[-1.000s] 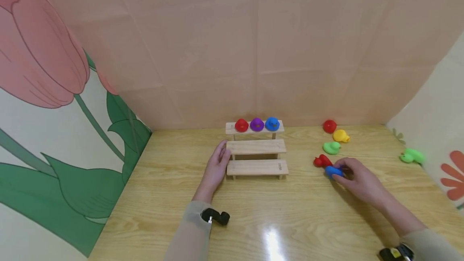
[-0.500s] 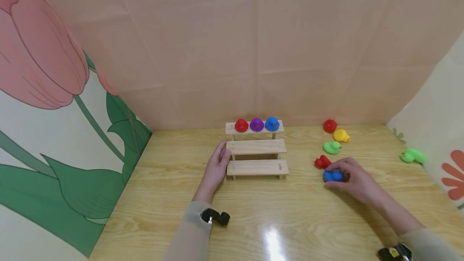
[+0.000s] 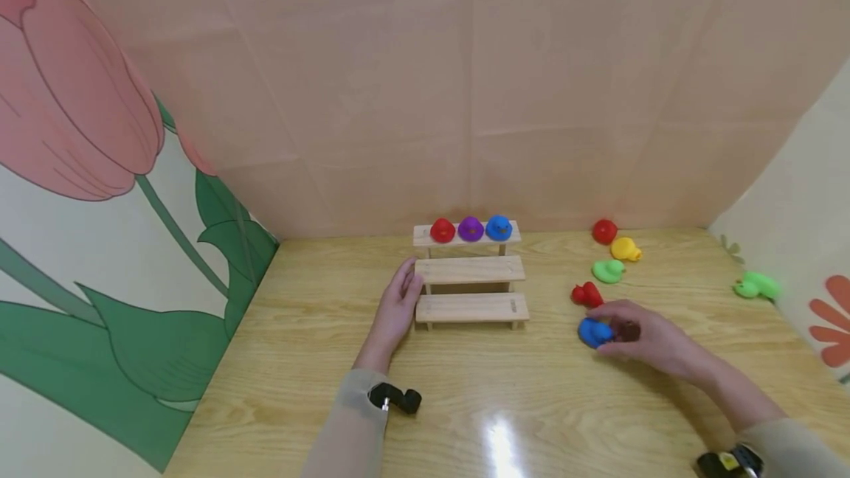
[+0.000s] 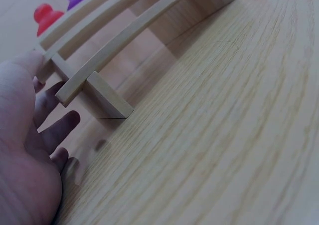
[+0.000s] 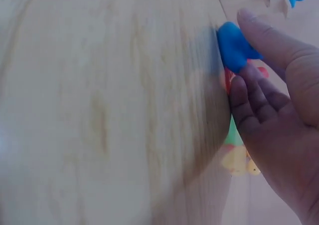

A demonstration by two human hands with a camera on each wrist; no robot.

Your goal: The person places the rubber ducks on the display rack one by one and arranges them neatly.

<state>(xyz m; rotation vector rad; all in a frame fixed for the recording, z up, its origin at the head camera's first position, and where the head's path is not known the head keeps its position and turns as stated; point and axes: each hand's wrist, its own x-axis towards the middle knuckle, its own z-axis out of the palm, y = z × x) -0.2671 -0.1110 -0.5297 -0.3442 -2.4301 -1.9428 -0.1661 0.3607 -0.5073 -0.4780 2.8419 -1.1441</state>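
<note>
Right of the wooden stand, the right hand's curved fingers pinch the blue duck — head seemingly palmward.

Matt wooden stand; beneath it, glossy wood-grain tabletop; behind it, creased matt cloth-like sheet; right of it, smooth plastic-looking blue duck

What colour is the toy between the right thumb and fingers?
Blue; the toy shows best in the head view.

Blue toy duck in the right hand, upright three-tier wooden stand well apart.
</note>
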